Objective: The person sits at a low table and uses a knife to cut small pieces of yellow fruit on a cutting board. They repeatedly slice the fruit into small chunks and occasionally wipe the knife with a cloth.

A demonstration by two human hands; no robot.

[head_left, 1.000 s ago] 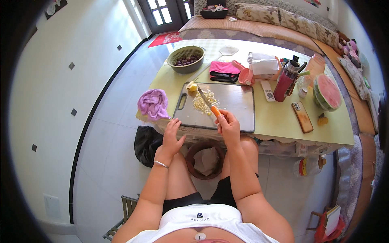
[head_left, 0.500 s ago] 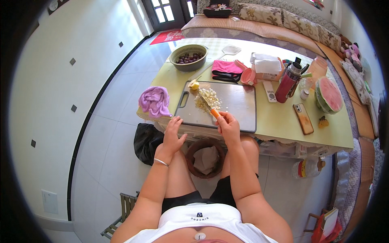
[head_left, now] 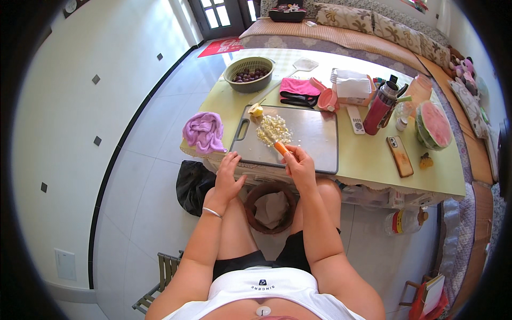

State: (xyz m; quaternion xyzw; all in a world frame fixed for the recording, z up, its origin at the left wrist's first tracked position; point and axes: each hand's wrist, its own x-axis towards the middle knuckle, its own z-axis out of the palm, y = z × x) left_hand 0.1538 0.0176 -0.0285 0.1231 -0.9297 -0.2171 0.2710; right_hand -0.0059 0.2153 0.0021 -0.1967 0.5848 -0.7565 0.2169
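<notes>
My right hand (head_left: 302, 168) is closed around the orange handle of a knife (head_left: 281, 148). The knife's blade points away and to the left, over a pile of small pale chopped pieces (head_left: 277, 128) on the grey-rimmed cutting board (head_left: 316, 140). Beyond the pile, at the board's far left, lies a cut piece of yellow fruit (head_left: 256, 110). My left hand (head_left: 228, 177) is open and empty, its fingers stretched out at the near left edge of the board and table, its wrist over my thigh.
A lilac cloth (head_left: 204, 132) lies left of the board. Behind it stand a colander of dark round fruit (head_left: 234, 81) and a pink-black cloth (head_left: 298, 89). On the right are a remote (head_left: 356, 120), flask (head_left: 377, 111), phone (head_left: 399, 156) and cut watermelon (head_left: 434, 125). Below sits a bin (head_left: 249, 213).
The knife has shifted slightly left in my right hand, and less of its blade shows over the chopped pieces. My left hand stays almost still.
</notes>
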